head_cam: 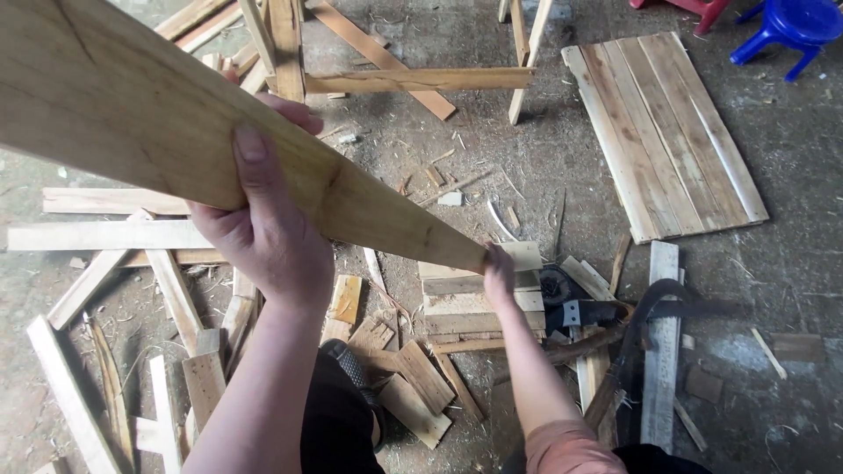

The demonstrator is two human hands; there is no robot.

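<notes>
Above scattered offcuts (421,377), both hands grip a plank (132,114).

Person had bare forearms, a rolled-up salmon-pink sleeve (566,448) on the right arm, dark trousers (338,421) and a dark patterned shoe (351,364).

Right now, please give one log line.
left hand: grips pale tapered wooden board | right hand: holds its narrow tip

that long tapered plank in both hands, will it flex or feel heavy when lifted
The tapered plank probably stays stiff: it spans straight between the left hand and right hand. Likely wide-end heavy, since it narrows toward the right hand. Its bare, rough-looking grain probably resists slipping.
</notes>
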